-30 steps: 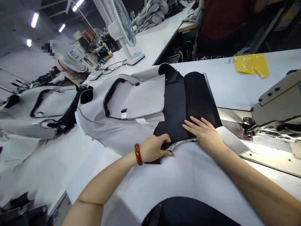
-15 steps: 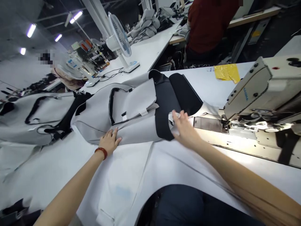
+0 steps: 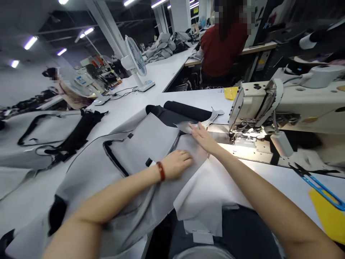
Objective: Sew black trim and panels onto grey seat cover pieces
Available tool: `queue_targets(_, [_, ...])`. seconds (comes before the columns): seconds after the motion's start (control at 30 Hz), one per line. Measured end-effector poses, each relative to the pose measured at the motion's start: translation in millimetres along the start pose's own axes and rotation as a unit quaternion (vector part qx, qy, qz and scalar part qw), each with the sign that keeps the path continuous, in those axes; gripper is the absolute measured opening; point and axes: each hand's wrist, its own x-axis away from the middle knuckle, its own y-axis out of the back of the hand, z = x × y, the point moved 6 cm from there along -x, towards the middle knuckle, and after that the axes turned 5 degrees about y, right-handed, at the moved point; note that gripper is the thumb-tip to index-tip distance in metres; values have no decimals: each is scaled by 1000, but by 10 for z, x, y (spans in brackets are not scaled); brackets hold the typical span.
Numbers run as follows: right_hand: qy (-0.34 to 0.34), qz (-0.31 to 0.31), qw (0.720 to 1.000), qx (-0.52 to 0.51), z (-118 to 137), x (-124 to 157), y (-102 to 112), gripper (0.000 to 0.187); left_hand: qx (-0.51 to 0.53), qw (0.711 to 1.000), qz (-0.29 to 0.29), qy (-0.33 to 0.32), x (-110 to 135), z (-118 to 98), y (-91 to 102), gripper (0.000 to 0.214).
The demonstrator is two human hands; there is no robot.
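Note:
A large grey sewn fabric piece (image 3: 142, 144) with black panels spreads across the table before me, its near side hanging over the edge. My left hand (image 3: 178, 163), slightly blurred and wearing a red bracelet, rests on the grey fabric with fingers loosely bent. Farther right, my right hand (image 3: 203, 138) lies with fingers stretched over a pale flap near the black section. Beside it stands the sewing machine (image 3: 256, 104), its lamp lighting the needle area. White fabric (image 3: 205, 183) drapes below my right hand onto my lap.
Blue-handled scissors (image 3: 320, 187) lie at right by a yellow sheet (image 3: 329, 216). Another grey-and-black piece (image 3: 51, 133) sits at left. Two fans, one nearer (image 3: 136, 61), stand behind. Beyond the table a person in a red top (image 3: 222, 50) sits; another person is at far left.
The grey fabric has turned and come nearer me, its near side now over the table edge. My left hand has moved right across it. The view has swung right, showing more of the machine.

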Motion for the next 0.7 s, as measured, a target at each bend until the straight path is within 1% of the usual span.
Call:
queue_targets(0.03, [-14,-16,998,-60,57,15,131,51,13,998,-36,-39,-215,83,39,33])
queue_targets(0.07, [-25,-33,992,-122,97,52,261,50,29,997,-66,-42,-418,215,70,38])
queue_targets(0.1, [-36,-47,983,-174,117,120,378,49,45,994,-99,6,-600,404,106,40])
queue_targets(0.13, [-50,-55,975,-209,120,221,465,49,61,988,-125,70,-741,599,134,41])
queue_targets(0.2, [-89,-44,973,-208,91,524,522,46,78,968,-162,175,-893,899,173,39])
queue_targets(0.23, [-108,-31,976,-188,76,712,493,44,79,961,-177,195,-925,971,187,38])
queue_targets(0.27, [-118,-12,979,-164,79,909,434,42,75,959,-194,192,-943,988,203,37])
queue_targets(0.3, [-115,4,984,-139,107,1100,357,41,70,959,-212,173,-955,963,217,35])
queue_targets(0.37, [-90,43,990,-101,231,1430,173,41,66,959,-238,141,-987,872,225,32])
queue_targets(0.43, [-67,82,991,-77,408,1649,8,46,75,961,-227,142,-1074,804,196,26])
queue_targets(0.5, [-60,114,990,-62,583,1746,-103,56,99,966,-187,149,-1197,772,153,17])
queue_targets(0.57, [-60,138,987,-53,719,1742,-169,66,122,971,-156,132,-1289,743,145,13])
queue_targets(0.63, [-61,158,984,-57,806,1679,-220,74,135,974,-141,113,-1302,720,175,17])
queue_targets(0.7, [-57,173,981,-70,852,1594,-270,80,148,972,-141,116,-1235,712,235,22])
